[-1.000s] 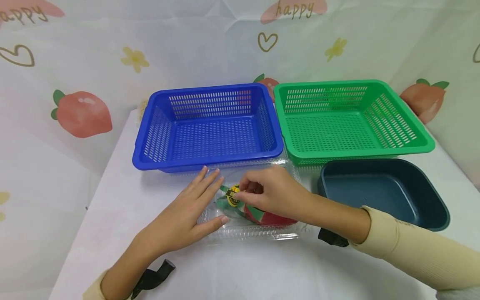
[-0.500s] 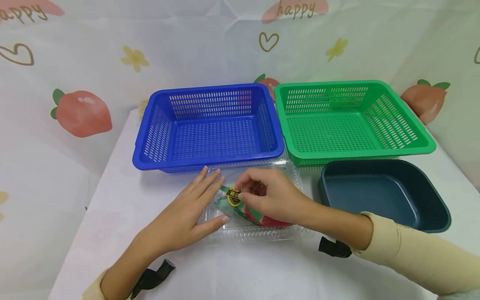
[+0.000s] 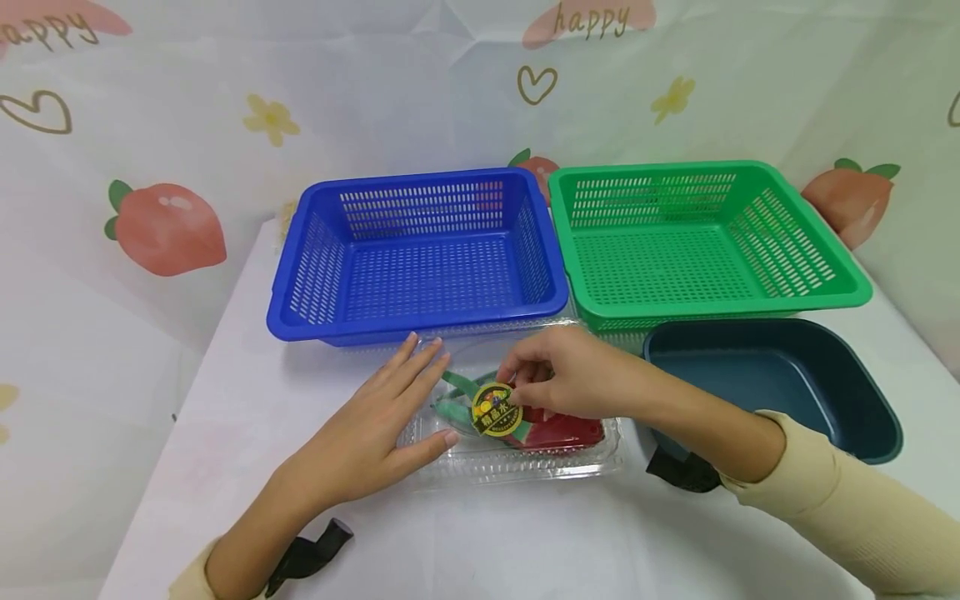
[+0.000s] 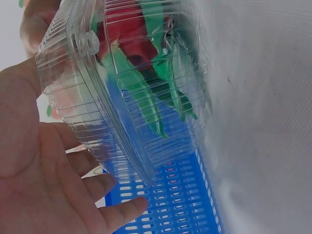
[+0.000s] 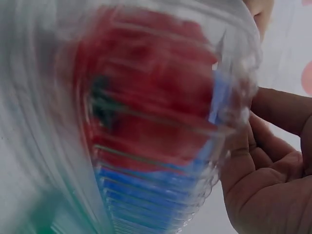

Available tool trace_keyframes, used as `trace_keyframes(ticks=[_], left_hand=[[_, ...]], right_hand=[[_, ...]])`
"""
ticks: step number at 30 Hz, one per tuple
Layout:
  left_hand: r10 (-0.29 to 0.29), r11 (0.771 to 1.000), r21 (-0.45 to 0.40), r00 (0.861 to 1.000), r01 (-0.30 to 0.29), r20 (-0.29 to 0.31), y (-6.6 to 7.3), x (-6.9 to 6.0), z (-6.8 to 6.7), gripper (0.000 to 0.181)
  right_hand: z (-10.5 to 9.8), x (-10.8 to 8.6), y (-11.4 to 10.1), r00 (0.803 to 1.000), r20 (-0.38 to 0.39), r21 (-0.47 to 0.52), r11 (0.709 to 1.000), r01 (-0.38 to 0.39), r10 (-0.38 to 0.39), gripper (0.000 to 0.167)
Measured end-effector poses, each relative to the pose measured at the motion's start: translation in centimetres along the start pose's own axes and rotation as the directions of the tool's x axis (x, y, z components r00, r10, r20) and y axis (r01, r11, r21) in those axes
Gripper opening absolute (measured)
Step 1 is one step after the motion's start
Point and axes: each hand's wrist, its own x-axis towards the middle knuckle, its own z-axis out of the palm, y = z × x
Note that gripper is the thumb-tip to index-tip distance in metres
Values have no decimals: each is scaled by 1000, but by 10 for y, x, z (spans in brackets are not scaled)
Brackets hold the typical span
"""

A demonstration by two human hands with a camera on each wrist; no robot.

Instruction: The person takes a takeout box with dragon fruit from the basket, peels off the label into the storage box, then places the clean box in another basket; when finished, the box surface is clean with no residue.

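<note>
A clear plastic clamshell box [image 3: 461, 450] stands on the table in front of the blue basket. Green, chili-like pieces [image 3: 453, 410] and a red, rounded vegetable-like piece [image 3: 566, 433] show through it; the right wrist view blurs the red piece [image 5: 146, 87]. With its fingers straight and spread, my left hand [image 3: 375, 433] rests at the box's left side. In the left wrist view that hand [image 4: 53, 180] lies along the box wall. My right hand [image 3: 573, 375] is above the lid, thumb and index finger pinching the right edge of a round black-and-yellow sticker [image 3: 495, 412].
A blue perforated basket [image 3: 420, 325] stands behind the box, and a green one [image 3: 720, 304] to its right. At the right, a dark teal basin [image 3: 757, 383] sits beside my right forearm. Behind the table hangs a patterned white cloth [image 3: 405, 92].
My right hand has moved right, and the sticker has shifted right with it. The sticker was bent and partly covered; now its face shows flat. My left hand has stayed in place.
</note>
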Motion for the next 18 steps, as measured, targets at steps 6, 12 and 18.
trace_keyframes(ticks=[6, 12, 18], left_hand=[[-2, 1000, 3, 1000, 2, 1, 0, 0, 0, 82], [-5, 1000, 6, 1000, 5, 5, -1, 0, 1, 82], [-5, 1000, 1, 1000, 5, 7, -1, 0, 1, 82]], right_hand=[[-6, -3, 1, 997, 9, 97, 993, -73, 72, 4], [-16, -12, 10, 994, -16, 151, 983, -102, 105, 5], [-26, -22, 18, 984, -72, 190, 971, -146, 162, 6]])
